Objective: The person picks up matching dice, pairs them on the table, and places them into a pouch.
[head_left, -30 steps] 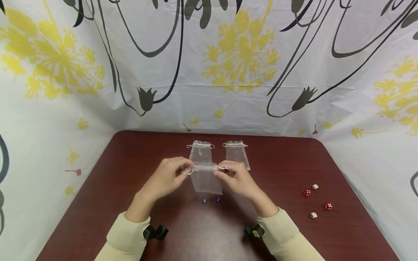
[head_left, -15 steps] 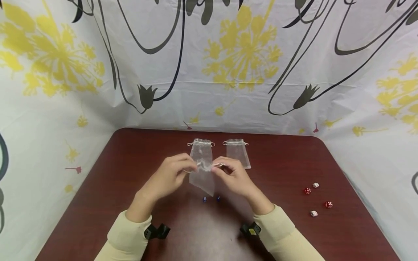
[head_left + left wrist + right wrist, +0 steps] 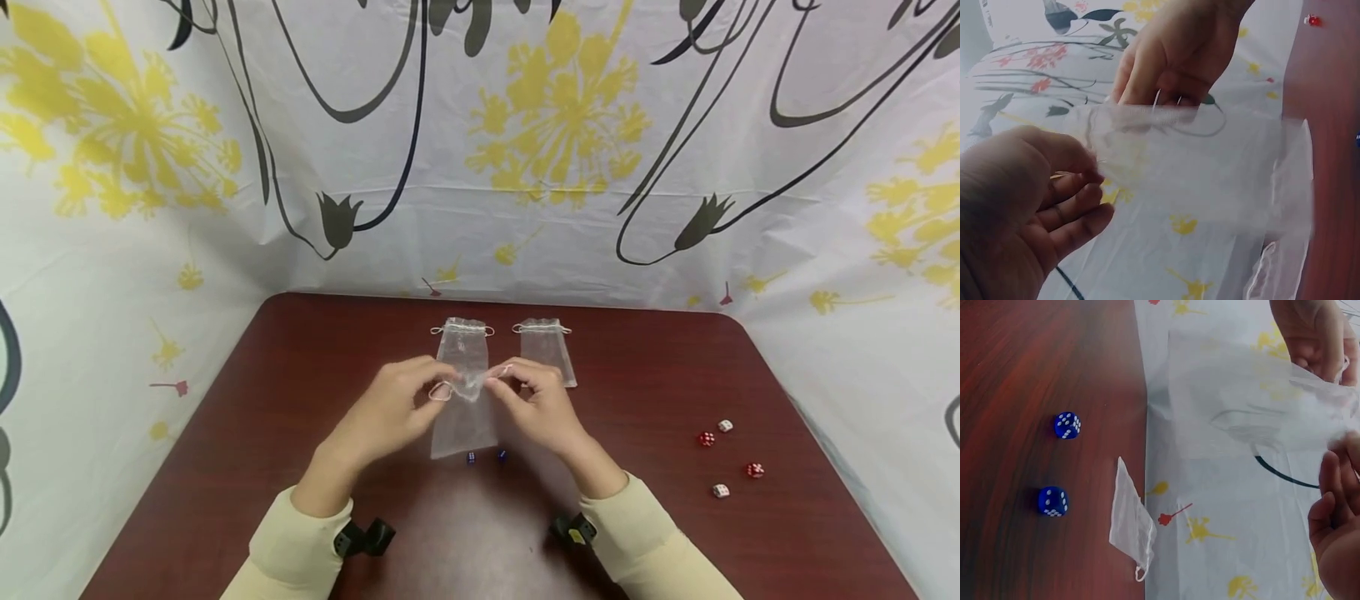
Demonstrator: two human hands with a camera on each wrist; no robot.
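Observation:
A sheer white drawstring pouch (image 3: pixel 459 429) hangs between both hands over the table, bottom edge toward the person. My left hand (image 3: pixel 393 404) pinches one side of its gathered mouth between thumb and fingers, and a white cord loop (image 3: pixel 440 392) shows there. Opposite, my right hand (image 3: pixel 536 404) pinches the other side, near more of the cord. In the left wrist view the pouch's thin fabric (image 3: pixel 1210 175) stretches sideways from the fingers. Two blue dice (image 3: pixel 1067 425) lie on the table just below the pouch, apart from it.
Two more sheer pouches lie flat farther back, one (image 3: pixel 463 342) behind the hands and one (image 3: pixel 546 346) to its right. On the right of the dark red table (image 3: pixel 300 333) are two red dice (image 3: pixel 755 471) and two white dice (image 3: pixel 721 492). A patterned cloth (image 3: pixel 420 150) surrounds the table.
The pouch's mouth, stretched flat a second ago, is now bunched and sagging as the hands have drawn slightly closer. Its lower end swung right, then back toward the left.

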